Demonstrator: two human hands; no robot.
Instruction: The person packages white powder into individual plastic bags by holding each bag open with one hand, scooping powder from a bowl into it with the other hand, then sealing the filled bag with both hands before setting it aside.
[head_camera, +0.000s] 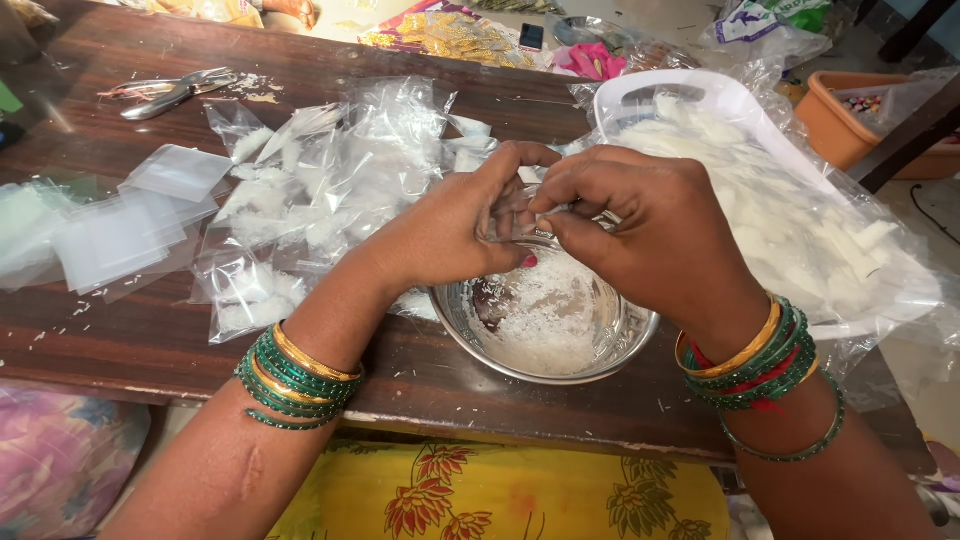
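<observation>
My left hand and my right hand meet above a steel bowl near the table's front edge. The bowl holds fine white shreds. Between the fingertips of both hands I pinch a small clear plastic pouch; most of it is hidden by my fingers. Green and gold bangles sit on both wrists. A heap of filled clear pouches with white pieces lies to the left of my left hand.
A white tray lined with plastic and piled with white pieces sits at the right. Empty flat pouches lie at the left. Metal pliers rest at the back left. An orange tub stands off the table's right.
</observation>
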